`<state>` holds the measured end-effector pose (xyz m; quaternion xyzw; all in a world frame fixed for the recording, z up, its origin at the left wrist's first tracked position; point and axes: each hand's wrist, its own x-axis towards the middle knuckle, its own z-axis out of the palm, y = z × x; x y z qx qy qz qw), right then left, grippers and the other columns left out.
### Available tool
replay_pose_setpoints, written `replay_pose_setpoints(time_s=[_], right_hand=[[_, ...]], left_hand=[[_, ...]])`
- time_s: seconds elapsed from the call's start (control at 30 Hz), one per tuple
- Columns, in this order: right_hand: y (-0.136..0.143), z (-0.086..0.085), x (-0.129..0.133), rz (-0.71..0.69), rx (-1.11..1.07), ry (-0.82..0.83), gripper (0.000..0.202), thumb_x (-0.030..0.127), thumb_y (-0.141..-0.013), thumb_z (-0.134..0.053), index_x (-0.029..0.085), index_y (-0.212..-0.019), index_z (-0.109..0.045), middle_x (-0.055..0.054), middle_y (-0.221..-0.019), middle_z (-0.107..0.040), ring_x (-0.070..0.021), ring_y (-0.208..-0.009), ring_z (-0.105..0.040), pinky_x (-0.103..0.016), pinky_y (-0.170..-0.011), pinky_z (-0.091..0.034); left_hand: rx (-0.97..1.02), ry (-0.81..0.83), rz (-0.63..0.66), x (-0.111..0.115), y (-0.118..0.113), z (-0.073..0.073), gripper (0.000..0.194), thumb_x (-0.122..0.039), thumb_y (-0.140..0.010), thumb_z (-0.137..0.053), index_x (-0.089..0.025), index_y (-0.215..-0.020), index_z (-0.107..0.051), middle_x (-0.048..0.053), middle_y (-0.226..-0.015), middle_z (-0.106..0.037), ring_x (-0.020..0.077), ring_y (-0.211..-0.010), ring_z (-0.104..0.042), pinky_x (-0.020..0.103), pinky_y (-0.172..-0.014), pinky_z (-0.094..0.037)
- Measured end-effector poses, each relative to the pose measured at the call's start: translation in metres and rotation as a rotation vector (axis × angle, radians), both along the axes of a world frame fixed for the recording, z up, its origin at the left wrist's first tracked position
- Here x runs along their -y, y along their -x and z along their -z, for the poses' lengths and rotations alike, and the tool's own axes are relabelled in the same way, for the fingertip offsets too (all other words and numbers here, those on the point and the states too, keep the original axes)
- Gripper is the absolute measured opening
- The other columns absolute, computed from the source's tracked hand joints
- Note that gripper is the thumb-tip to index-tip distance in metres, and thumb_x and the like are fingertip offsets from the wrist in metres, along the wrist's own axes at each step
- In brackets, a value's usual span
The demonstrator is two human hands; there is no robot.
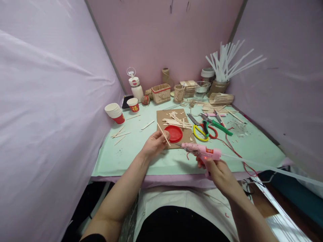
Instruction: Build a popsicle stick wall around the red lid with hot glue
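My left hand pinches a thin wooden stick just left of a red round lid. The lid lies on a brown cardboard sheet, with wooden strips and small chips behind it. My right hand is wrapped round the handle of a pink glue gun, whose nozzle points left toward the stick without touching it. A long white glue stick runs out of the gun's back to the right. A small orange light shows on the gun's side.
Scissors and green-handled pliers lie right of the cardboard. Stacked paper cups and another cup stand left. Behind are a white bottle, a woven basket, a glass bowl and a pot of white glue sticks.
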<state>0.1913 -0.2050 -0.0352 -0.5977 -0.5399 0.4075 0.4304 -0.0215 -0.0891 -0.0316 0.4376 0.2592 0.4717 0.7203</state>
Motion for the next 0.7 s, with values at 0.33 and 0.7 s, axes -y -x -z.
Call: replay_pose_setpoints(time_s=[0.33,0.7], right_hand=[[-0.037,0.004,-0.006,0.227,0.183,-0.128,0.055,0.062,-0.087,-0.037,0.017,-0.07,-0.064,-0.005,-0.069,-0.059,-0.015,-0.054,-0.049,-0.027,-0.048,-0.039],[-0.039,0.011,-0.007,0.213,0.141,-0.119,0.056,0.063,-0.088,-0.036,0.017,-0.074,-0.064,-0.003,-0.066,-0.053,-0.0138,-0.052,-0.048,-0.025,-0.046,-0.039]], left_hand=[[-0.707,-0.682,-0.281,-0.012,-0.006,0.005,0.016,-0.013,-0.08,-0.06,-0.022,-0.07,-0.068,0.003,-0.08,-0.055,0.0184,-0.079,-0.049,0.028,-0.079,-0.037],[-0.953,-0.909,-0.312,-0.015,-0.005,0.02,0.017,-0.009,-0.084,-0.053,-0.02,-0.076,-0.064,0.005,-0.084,-0.057,0.0193,-0.084,-0.052,0.032,-0.079,-0.041]])
